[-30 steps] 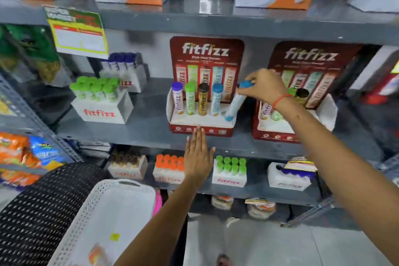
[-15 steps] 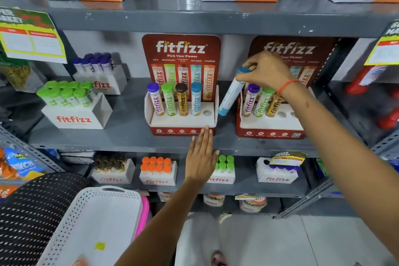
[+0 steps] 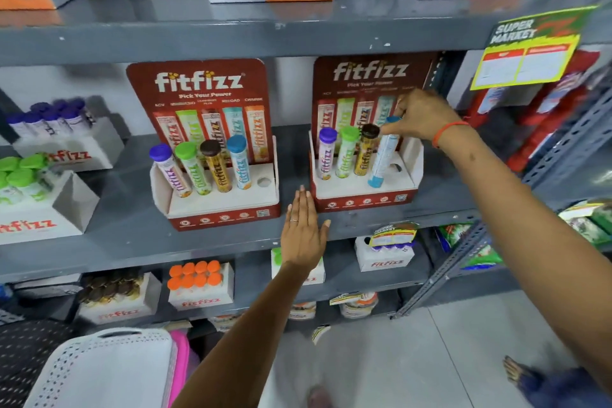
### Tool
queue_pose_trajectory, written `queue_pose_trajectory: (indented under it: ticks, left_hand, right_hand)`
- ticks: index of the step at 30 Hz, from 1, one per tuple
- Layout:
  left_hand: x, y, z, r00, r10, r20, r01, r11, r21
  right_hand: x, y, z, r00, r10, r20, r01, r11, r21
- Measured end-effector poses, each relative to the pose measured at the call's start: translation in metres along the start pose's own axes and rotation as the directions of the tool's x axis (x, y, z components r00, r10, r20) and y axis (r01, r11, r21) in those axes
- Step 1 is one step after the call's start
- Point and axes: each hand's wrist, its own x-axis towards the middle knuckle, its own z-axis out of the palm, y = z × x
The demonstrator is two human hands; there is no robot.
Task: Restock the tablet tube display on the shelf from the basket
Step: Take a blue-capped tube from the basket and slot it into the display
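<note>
the right hand (image 3: 422, 116) pinches the cap of the light-blue tablet tube (image 3: 382, 156), its base at the fourth hole of the right red cardboard display stand (image 3: 364, 200), left hand (image 3: 303, 232) flat and empty on the grey metal shelf (image 3: 132, 238); a tilted entry could knock the brown-capped tube (image 3: 366, 151) beside it.

Bare forearms, orange band (image 3: 447, 131) on right wrist, ring (image 3: 294, 220) on left finger
</note>
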Motion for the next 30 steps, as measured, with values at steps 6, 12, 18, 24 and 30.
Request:
queue_pose_trajectory:
  ticks: [6,12,18,24,30]
  left_hand:
    - [0.004,-0.001,0.008,0.996,-0.06,0.071,0.053,0.993,0.104]
    - [0.004,-0.001,0.007,0.996,-0.059,0.072,0.05,0.99,0.129]
    - [0.002,0.001,0.003,0.995,-0.07,0.077,0.059,0.988,0.144]
    - [0.002,0.002,0.002,0.993,-0.077,0.088,0.064,0.988,0.143]
    - [0.002,0.001,0.002,0.992,-0.078,0.094,0.065,0.988,0.142]
  right_hand:
    - [0.011,0.019,0.013,0.993,0.077,-0.087,-0.077,0.997,0.007]
    - [0.017,0.022,0.017,0.995,0.056,-0.086,-0.05,0.997,0.067]
    - [0.02,0.022,0.017,0.999,0.032,-0.032,-0.03,0.997,0.076]
    - [0.016,0.026,0.025,0.998,-0.037,-0.045,0.039,0.998,0.051]
    - [0.022,0.033,0.029,0.991,-0.061,0.12,0.05,0.995,0.091]
